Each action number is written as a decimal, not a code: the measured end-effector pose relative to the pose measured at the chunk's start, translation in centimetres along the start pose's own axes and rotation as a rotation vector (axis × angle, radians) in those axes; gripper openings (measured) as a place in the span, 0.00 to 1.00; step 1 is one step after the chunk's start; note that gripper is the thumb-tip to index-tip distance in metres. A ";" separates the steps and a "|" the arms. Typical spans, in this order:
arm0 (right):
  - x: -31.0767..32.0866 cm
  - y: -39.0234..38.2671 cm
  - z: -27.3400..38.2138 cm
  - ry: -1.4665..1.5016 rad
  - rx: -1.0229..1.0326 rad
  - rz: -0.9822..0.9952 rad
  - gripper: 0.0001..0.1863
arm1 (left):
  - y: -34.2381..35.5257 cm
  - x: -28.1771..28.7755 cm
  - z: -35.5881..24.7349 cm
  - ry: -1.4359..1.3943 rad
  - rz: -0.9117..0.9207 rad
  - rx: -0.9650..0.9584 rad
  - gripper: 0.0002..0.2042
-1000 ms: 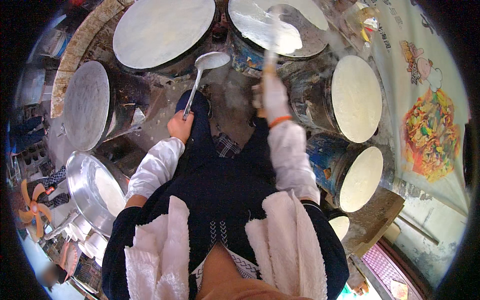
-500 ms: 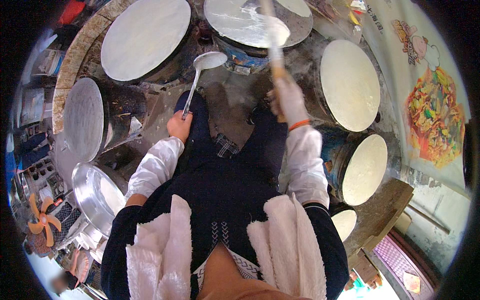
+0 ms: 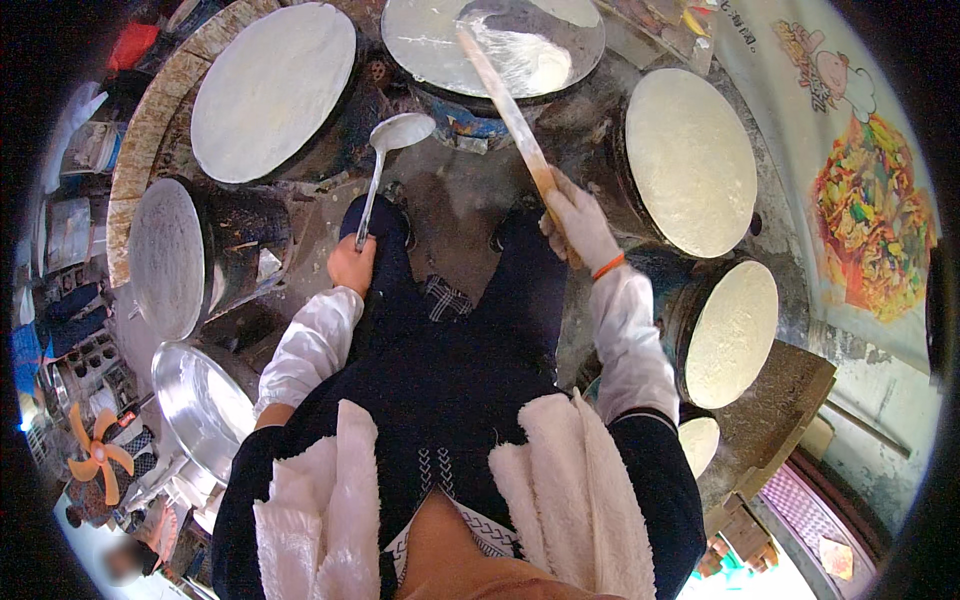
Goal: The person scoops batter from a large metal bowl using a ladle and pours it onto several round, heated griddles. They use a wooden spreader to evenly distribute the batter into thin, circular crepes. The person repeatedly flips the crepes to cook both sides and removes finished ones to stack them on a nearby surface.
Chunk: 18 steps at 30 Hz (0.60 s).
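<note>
My left hand (image 3: 350,262) is closed round the handle of a metal ladle (image 3: 400,132), its bowl whitish, raised between the griddles. My right hand (image 3: 577,222), in a white glove, grips a long flat wooden spatula (image 3: 515,125) with a whitened blade, its tip over the round top griddle (image 3: 430,45). On that griddle white batter (image 3: 540,62) lies unevenly, with dark plate showing at the right. A white round (image 3: 270,90) covers the upper left griddle, another (image 3: 690,160) the right one.
A bare grey griddle (image 3: 165,255) stands at left, a steel basin (image 3: 200,400) below it. More covered griddles (image 3: 727,330) curve down the right. An orange fan (image 3: 100,450) sits lower left; a printed banner (image 3: 865,210) hangs at right; someone partly shows at bottom left.
The spatula has swung from upright to slanting up-left, its tip now further left on the top griddle; my right hand has moved down and right. The ladle has shifted slightly left and down.
</note>
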State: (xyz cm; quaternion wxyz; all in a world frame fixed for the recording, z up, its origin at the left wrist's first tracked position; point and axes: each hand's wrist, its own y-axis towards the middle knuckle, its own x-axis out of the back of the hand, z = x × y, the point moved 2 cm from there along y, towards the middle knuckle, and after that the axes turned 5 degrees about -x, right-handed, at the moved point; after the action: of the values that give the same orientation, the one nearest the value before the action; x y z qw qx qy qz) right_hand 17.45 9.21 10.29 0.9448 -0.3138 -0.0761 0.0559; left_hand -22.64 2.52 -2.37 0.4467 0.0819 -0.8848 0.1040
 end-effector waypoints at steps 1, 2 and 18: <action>0.2 1.1 -2.3 0.013 0.071 -0.073 0.25 | 0.2 0.0 -0.2 0.014 -0.001 -0.006 0.15; 0.8 1.5 -3.0 0.049 0.047 -0.154 0.25 | 0.0 0.1 0.0 0.030 -0.001 -0.005 0.15; 2.1 10.0 4.8 -0.584 0.102 -0.750 0.25 | 0.0 0.6 -0.1 -0.045 -0.019 0.006 0.14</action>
State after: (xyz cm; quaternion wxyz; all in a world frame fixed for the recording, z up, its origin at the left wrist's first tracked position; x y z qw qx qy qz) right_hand 18.07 20.32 8.33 0.8532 -0.1892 -0.4433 -0.1994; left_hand -22.97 2.51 -1.83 0.4274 0.0941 -0.8935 0.1004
